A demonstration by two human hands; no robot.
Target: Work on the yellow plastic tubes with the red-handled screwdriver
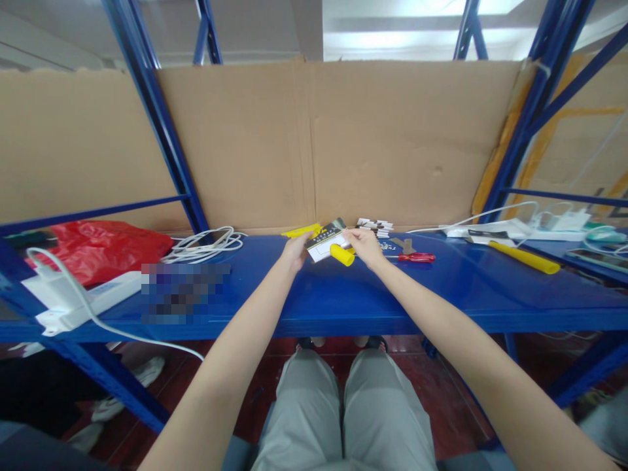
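My left hand [295, 252] is closed on the left edge of a black and white printed card [326, 243], or flat packet; I cannot tell which. My right hand [364, 246] pinches its right end, so it is held tilted above the blue shelf top. A yellow cylindrical piece [342, 254], like a handle, overlaps the card's lower right corner near my right fingers. Whether it is held or lying there is unclear. Behind my left hand lie yellow strips [301, 231]. Beyond my right hand are white and dark strips [375, 227] and small scattered pieces.
A red-handled screwdriver [416, 258] lies right of my right hand. Farther right is a yellow-handled tool [524, 257] beside a white power strip [490, 229]. At left are a coiled white cable [206, 245], red plastic bag [110, 248] and another power strip [105, 294]. Cardboard [373, 144] stands behind.
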